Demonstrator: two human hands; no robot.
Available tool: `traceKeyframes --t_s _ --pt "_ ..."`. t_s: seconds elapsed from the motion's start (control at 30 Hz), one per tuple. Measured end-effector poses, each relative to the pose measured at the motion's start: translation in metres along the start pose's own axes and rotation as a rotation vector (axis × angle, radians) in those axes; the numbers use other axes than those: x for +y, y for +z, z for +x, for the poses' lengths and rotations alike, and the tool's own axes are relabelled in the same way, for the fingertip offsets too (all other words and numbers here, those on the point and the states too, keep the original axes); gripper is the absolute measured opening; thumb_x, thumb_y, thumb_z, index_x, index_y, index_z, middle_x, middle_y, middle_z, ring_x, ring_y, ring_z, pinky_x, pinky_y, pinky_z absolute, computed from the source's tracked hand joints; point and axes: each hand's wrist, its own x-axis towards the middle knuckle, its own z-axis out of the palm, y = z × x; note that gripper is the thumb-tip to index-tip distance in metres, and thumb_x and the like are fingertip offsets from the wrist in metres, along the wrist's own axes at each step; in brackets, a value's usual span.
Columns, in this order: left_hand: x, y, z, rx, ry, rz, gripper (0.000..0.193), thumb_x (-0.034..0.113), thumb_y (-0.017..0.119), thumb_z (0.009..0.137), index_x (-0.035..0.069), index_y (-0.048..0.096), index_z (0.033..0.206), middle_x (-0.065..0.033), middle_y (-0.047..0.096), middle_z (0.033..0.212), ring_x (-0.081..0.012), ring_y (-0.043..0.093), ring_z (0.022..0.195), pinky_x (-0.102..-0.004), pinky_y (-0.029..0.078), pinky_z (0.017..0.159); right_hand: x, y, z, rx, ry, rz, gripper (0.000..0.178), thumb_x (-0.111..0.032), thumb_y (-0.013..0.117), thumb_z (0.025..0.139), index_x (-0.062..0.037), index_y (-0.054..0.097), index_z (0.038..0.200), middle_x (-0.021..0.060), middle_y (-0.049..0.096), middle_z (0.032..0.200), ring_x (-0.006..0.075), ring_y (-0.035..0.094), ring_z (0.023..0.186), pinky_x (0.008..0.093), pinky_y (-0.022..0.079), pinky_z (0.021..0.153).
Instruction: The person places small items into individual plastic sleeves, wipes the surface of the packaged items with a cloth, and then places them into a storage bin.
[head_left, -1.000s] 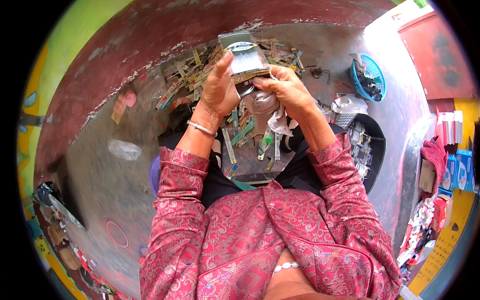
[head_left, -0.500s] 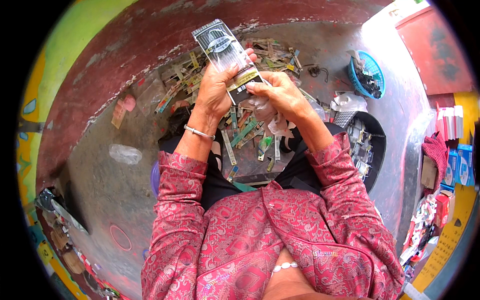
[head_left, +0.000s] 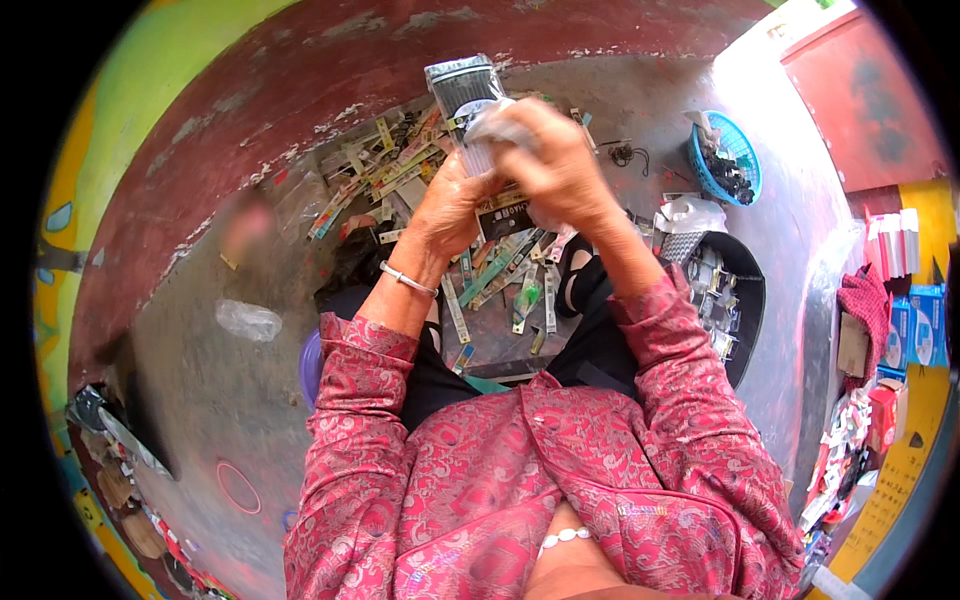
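My left hand (head_left: 450, 205) grips a flat, see-through pack of thin black pen refills (head_left: 466, 88) in front of me, its top end tilted up and away. My right hand (head_left: 552, 165), blurred by motion, is closed on a crumpled pale cloth (head_left: 500, 128) lying against the face of the pack. The cloth and fingers hide the pack's middle; its black lower end shows under my hands. Below, many thin, colourful strip-like packages (head_left: 487, 265) lie scattered on the floor between my feet.
At the right stand a blue basket (head_left: 757, 170) with dark items and a black tub (head_left: 757, 310) holding several clear packs. A clear plastic bag (head_left: 248, 321) lies on the floor at left. Boxes (head_left: 928, 325) line the right wall, and a purple container (head_left: 311, 368) sits beside my left leg.
My right hand has moved up from the pack's lower end to its middle, bringing the cloth onto its face. The pack is now more upright and slightly farther right.
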Motion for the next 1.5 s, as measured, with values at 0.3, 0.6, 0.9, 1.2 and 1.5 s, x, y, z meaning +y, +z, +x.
traceKeyframes --t_s 0.3,0.6,0.9,1.2,1.5 --pt "0.014 0.014 -0.011 -0.238 -0.175 -0.140 0.059 0.002 0.061 0.077 -0.002 0.034 0.130 -0.0202 0.046 0.127 -0.0328 0.046 0.118 -0.0396 0.047 0.091 0.053 -0.020 0.016 0.304 0.245 -0.244 0.013 -0.018 0.059 0.077 -0.0073 0.062 0.085 0.0112 0.061 0.078 0.0281 0.061 0.069 0.0368 0.049 0.062" --pt "0.007 0.010 -0.011 -0.095 -0.205 0.131 0.052 -0.005 0.058 0.073 0.003 0.039 0.120 -0.0073 0.054 0.107 -0.0172 0.059 0.094 -0.0316 0.052 0.078 0.015 0.018 0.003 -0.186 -0.106 -0.444 0.011 -0.016 0.060 0.076 -0.0108 0.060 0.087 0.0065 0.056 0.091 0.0279 0.059 0.078 0.0360 0.049 0.064" --pt "0.014 0.020 -0.022 -0.321 -0.345 0.033 0.084 0.005 0.066 0.073 0.011 0.016 0.140 -0.0212 0.048 0.124 -0.0365 0.054 0.107 -0.0425 0.045 0.091 0.041 -0.015 0.018 0.185 0.061 -0.603 0.014 -0.013 0.058 0.075 -0.0140 0.064 0.088 0.0064 0.059 0.083 0.0239 0.061 0.072 0.0346 0.050 0.059" --pt "0.018 0.018 -0.022 -0.372 -0.382 -0.072 0.081 -0.003 0.065 0.067 0.003 0.024 0.136 -0.0164 0.042 0.128 -0.0381 0.047 0.115 -0.0513 0.044 0.091 0.061 -0.072 0.013 0.240 0.761 0.488 0.028 -0.027 0.060 0.085 0.0002 0.065 0.087 0.0014 0.057 0.066 0.0083 0.053 0.060 0.0238 0.044 0.053" --pt "0.035 0.007 -0.014 -0.297 -0.395 0.150 0.059 0.011 0.070 0.067 -0.008 0.046 0.117 -0.0205 0.058 0.109 -0.0231 0.063 0.093 -0.0314 0.048 0.087 0.043 -0.060 0.006 -0.215 0.664 0.609 0.020 -0.021 0.066 0.079 -0.0017 0.064 0.084 0.0006 0.063 0.075 0.0063 0.057 0.065 0.0201 0.046 0.061"
